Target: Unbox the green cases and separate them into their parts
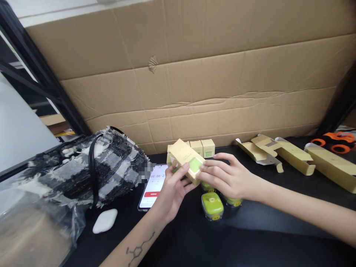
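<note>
Two hands meet over the black counter in the head view, both clasped on one small yellow box with a green patch on its end. The left hand grips the box from below, thumb pressed on the green end, while the right hand pinches that same end from the side with its fingertips. The box sits tilted between the two grips, its far end pointing up and away from them. Just under the right hand lie green-lidded containers, one of them partly covered by the palm. Behind the grips stands a row of similar boxes against the cardboard wall. Beside the left hand lies a phone, and farther out a white case and a checked bag. Well beyond the right hand lie flattened cartons.
</note>
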{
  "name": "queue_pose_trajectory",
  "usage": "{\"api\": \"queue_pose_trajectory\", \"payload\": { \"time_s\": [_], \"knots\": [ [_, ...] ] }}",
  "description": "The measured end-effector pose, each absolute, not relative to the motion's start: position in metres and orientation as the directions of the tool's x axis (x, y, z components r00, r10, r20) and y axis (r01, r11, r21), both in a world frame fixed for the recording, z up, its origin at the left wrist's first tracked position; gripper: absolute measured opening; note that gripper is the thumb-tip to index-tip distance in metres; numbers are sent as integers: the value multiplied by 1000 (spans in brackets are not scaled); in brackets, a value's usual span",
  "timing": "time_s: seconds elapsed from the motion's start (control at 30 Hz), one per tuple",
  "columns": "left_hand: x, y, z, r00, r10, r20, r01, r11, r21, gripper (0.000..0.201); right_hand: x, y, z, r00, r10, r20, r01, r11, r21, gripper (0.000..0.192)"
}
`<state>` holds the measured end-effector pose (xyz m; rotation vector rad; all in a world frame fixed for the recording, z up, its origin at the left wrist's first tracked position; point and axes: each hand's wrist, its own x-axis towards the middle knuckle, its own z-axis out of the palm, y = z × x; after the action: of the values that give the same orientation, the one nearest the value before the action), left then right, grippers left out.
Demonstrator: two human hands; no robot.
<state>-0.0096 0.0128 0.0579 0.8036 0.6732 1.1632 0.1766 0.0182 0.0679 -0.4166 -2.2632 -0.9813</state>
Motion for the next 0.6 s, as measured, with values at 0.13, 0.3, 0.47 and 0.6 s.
{"api": "queue_pose_trajectory", "payload": {
  "time_s": [0.13, 0.3, 0.47, 0.6],
  "knots": [
    [-10, 11, 61, 248, 968, -47, -543, 179, 820, 27, 177, 14, 69, -763, 0, 646, 507, 620, 598, 27],
    [-9, 10, 63, 270, 962, -35, -574, 190, 797, 34, 183, 14, 69, -780, 10, 626, 495, 623, 606, 28],
    [-11, 15, 56, 281, 959, -42, -588, 206, 782, 31, 183, 19, 65, -799, -62, 598, 472, 550, 689, 26],
    [-14, 22, 48, 301, 945, -125, -558, 281, 781, 28, 179, 20, 64, -788, -188, 586, 399, 569, 719, 26]
  ]
}}
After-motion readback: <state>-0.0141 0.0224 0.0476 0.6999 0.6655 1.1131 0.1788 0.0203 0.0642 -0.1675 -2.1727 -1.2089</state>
